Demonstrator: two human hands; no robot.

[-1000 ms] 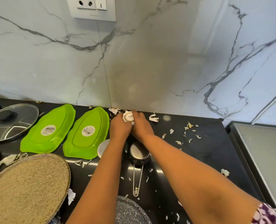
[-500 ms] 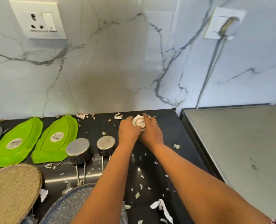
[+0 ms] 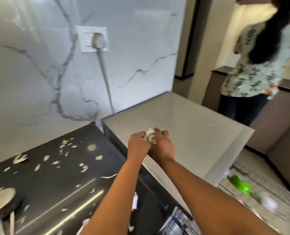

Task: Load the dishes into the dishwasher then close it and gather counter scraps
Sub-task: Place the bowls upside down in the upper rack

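Both my hands are cupped together around a small white labelled object (image 3: 151, 137), held in the air above the left edge of the pale dishwasher top (image 3: 191, 133). My left hand (image 3: 138, 145) grips its left side and my right hand (image 3: 162, 146) wraps its right side. What else lies inside my hands is hidden. Pale scraps (image 3: 56, 160) lie scattered over the black counter (image 3: 59, 180). At the lower right an open dishwasher rack (image 3: 252, 192) shows a green dish (image 3: 239, 184). A steel measuring cup (image 3: 1, 200) sits upside down at the left edge.
A plug and grey cord (image 3: 103, 70) hang down the marble wall behind the dishwasher. Another person (image 3: 252, 61) in a patterned shirt stands at the far right by a dark counter. A second rack (image 3: 178, 223) shows at the bottom edge.
The view has swung right, from the green plates to the dishwasher. My cupped hands have moved right with the white object, off the counter's back and over the dishwasher top.
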